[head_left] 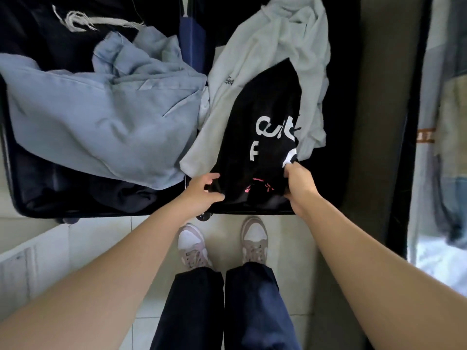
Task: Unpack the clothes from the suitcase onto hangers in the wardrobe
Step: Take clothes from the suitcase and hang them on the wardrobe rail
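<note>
Head view, largest first: open dark hard-shell suitcase (15,198) fills the upper two thirds of the frame, both halves lying flat on the pale tiled floor (101,248). Upper left half holds a crumpled light-blue cotton shirt (88,117) over dark clothing, with a frayed white drawstring (101,21) near the top edge. Centre-right half holds a pale mint-white sweatshirt (278,41), draped over and around a black T-shirt with white lettering and pink print (255,137). That black tee is the item being taken; it sits at the near edge of the right half, partly under the pale sweatshirt. Hanging garments at the far right edge are probably the wardrobe (442,122); no hanger in sight.

Left hand (202,190): fingers curled narrow, pinching the tee's lower left edge. Right hand (299,184): fist closed on bunched fabric at the lower right.

Pink-and-white sneakers (193,246) stand just in front of the case rim.

Risks, as judged:
- The sweatshirt overlaps the tee, so a straight lift likely drags it out onto the floor.
- Both grips are at one hem, so the tee will probably hang bunched and be awkward to thread onto a hanger.
- Feet near the rim: trip hazard when turning right.
</note>
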### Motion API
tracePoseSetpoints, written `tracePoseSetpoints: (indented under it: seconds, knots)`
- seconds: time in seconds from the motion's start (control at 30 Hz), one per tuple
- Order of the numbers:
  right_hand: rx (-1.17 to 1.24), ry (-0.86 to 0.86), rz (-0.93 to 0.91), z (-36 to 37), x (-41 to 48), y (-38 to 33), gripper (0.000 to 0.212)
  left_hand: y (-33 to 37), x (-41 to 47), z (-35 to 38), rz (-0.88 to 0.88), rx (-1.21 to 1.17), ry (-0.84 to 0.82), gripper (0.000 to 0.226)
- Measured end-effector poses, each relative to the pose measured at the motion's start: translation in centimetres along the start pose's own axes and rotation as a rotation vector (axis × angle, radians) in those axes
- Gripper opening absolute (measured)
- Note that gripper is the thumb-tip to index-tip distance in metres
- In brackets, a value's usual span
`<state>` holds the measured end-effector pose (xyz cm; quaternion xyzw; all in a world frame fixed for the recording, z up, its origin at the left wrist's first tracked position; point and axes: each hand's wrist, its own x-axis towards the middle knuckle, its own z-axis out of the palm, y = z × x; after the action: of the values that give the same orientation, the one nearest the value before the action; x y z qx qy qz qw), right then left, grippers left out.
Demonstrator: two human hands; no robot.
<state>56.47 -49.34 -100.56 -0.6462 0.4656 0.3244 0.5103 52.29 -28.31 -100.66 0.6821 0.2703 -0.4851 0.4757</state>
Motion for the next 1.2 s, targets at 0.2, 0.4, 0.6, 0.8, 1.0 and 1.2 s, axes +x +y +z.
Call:
tracePoseSetpoints:
  seconds: [0.2, 0.4, 0.6, 0.8, 1.0, 1.2]
  knots:
    - [0.101, -0.124, 0.018, -1.9, -10.4, -5.8, 0.033, 5.9, -7.9, -3.1, 0.173, 0.160, 0.035, 0.089]
    - [0.109, -0.290, -0.043, -3.5, -24.0, -14.3, 0.032, 12.0, -19.3, -7.9, 0.146, -0.021, 0.179, 0.052]
    - [-0.045, -0.486, -0.034, -3.5, -37.5, -18.3, 0.034, 14.5, -32.8, -9.2, 0.095, -0.357, 0.225, 0.036]
    - [-0.093, -0.689, -0.125, -1.9, -49.4, -23.2, 0.045, 13.4, -45.5, -8.7, -0.057, -0.924, -0.081, 0.062]
    - [-0.258, -0.900, -0.178, 0.6, -57.6, -23.6, 0.042, 10.3, -52.9, -11.0, 0.083, -1.312, 0.250, 0.034]
    - [-0.373, -1.010, -0.157, 2.3, -60.9, -20.8, 0.034, 4.4, -61.2, -10.3, 0.140, -1.469, 0.598, 0.020]
